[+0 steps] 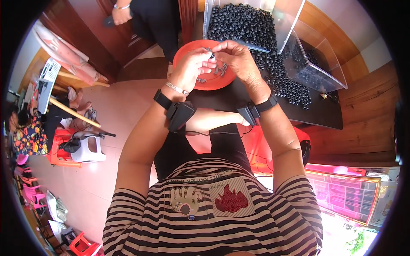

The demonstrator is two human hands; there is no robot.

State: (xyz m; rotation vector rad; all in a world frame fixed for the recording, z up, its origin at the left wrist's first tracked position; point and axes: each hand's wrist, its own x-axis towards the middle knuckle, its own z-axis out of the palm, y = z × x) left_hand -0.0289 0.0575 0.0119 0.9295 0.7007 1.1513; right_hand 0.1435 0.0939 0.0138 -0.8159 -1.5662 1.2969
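My left hand [192,67] and my right hand [237,59] meet over a red plastic basin [209,86]. My left fingers are closed around a small black ring-like piece [212,56]. The fingertips of my right hand pinch at the same piece; whether they hold a second small part cannot be made out. Below the hands, several small silvery metal pieces [221,69] lie in the basin. Black straps with boxy devices circle both my wrists, and a bracelet is on the left one.
A clear box [279,30] full of small black ring-like parts stands behind the basin. More such parts [286,81] spread over the dark table [316,117]. A second clear box [326,79] lies tilted at right. Another person [156,21] stands beyond; a person in a floral top sits left.
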